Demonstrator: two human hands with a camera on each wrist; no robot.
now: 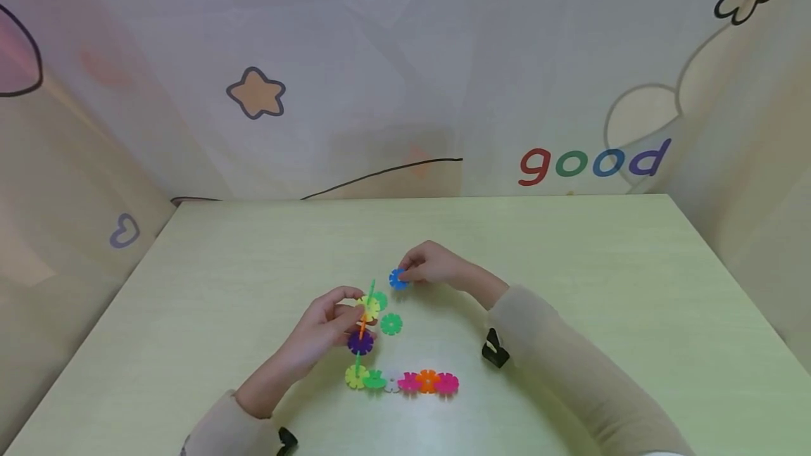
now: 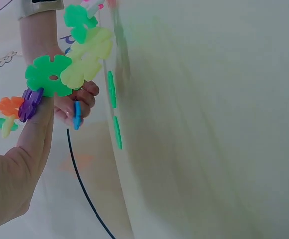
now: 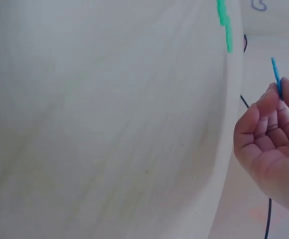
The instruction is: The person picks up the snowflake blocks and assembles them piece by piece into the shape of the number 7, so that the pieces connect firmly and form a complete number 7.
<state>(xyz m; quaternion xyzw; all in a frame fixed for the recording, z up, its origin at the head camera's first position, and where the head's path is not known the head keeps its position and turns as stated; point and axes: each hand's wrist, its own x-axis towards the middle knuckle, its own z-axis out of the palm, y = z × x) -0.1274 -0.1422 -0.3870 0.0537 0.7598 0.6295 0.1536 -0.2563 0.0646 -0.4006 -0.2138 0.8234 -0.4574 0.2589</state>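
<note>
Several flower-shaped plastic discs are joined into an L-shaped chain, its purple disc (image 1: 360,343) near my left hand (image 1: 322,329). That hand grips the chain's upper end between thumb and fingers, around an orange and a yellow disc (image 1: 370,308). From the corner, the lower row runs right to a pink disc (image 1: 447,383). Farther up, my right hand (image 1: 436,264) pinches a single blue disc (image 1: 398,279), apart from the chain. Edge-on, the blue disc (image 3: 276,79) shows between thumb and fingertips in the right wrist view. In the left wrist view, a green disc (image 2: 48,74) of the chain hides part of the hands.
Two loose green discs lie on the pale table (image 1: 570,287), one green disc (image 1: 391,324) right of the chain and another green disc (image 1: 380,300) just behind its upper end. A printed curtain (image 1: 405,55) stands along the table's back edge and sides.
</note>
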